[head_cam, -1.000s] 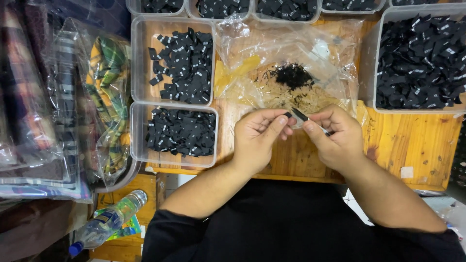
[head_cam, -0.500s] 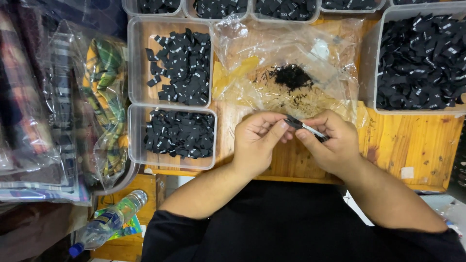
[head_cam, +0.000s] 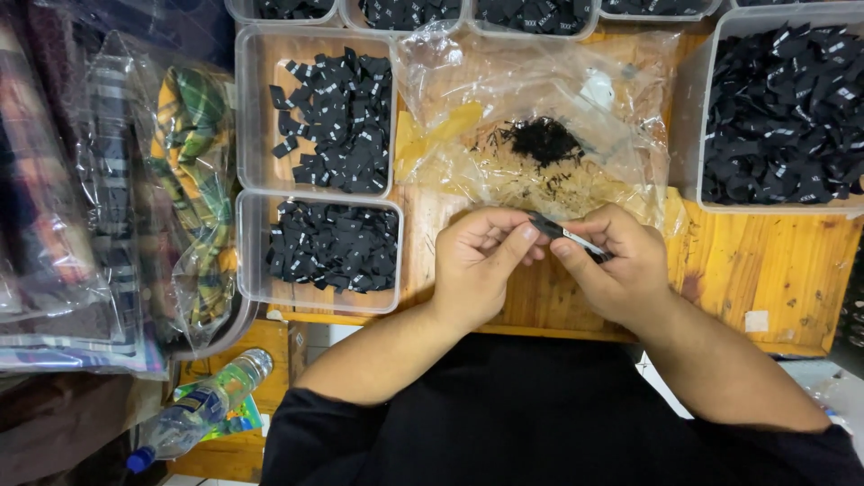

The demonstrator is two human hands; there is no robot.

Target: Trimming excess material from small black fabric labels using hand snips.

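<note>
Both hands meet over the near edge of the wooden table (head_cam: 765, 270). The left hand (head_cam: 477, 265) and the right hand (head_cam: 616, 270) are together, each pinching one small black label (head_cam: 551, 228) between thumb and fingertips; the label sits between the two hands. Just beyond the label lies a clear plastic bag (head_cam: 540, 117) holding a heap of black thread scraps (head_cam: 540, 139). Left of the label stand two clear trays (head_cam: 256, 234) of black labels. Right of it stands a larger bin (head_cam: 697, 135) of the same.
</note>
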